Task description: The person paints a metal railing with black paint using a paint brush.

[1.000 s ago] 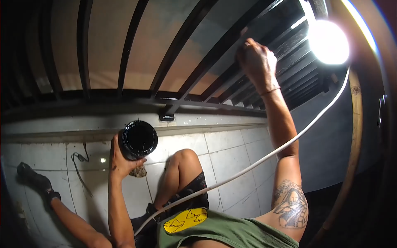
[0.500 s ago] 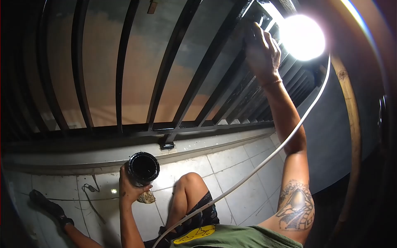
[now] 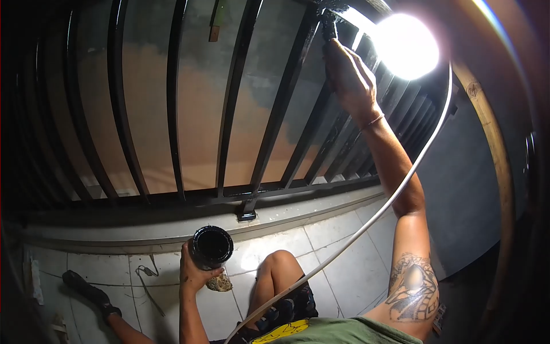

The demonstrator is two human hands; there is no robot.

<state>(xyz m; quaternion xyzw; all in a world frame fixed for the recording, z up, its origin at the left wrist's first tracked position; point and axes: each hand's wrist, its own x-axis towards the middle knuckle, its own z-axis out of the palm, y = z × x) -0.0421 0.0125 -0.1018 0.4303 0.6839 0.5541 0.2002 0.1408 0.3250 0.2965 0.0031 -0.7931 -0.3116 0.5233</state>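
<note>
My left hand [image 3: 195, 274] is wrapped round an open can [image 3: 212, 246] with black paint inside, held above the tiled floor. Up at the top of the metal railing [image 3: 285, 86], my right hand [image 3: 350, 77] grips a dark brush [image 3: 329, 26] whose tip touches the top rail near a bar. The bars near it look glossy black, while a piece of the top rail [image 3: 358, 22] by the lamp shows bright white. My right fingers are partly in shadow.
A glaring round lamp [image 3: 407, 46] hangs close to my right hand, its white cable [image 3: 366, 226] crossing in front of my right arm. A bamboo pole [image 3: 491, 135] stands at the right. A thin wire [image 3: 150, 272] lies on the floor tiles [image 3: 252, 289] near my outstretched foot [image 3: 86, 292].
My right hand has moved left and slightly down along the top rail, and the brush now shows. The can and railing appear further right and lower as the view shifts.
</note>
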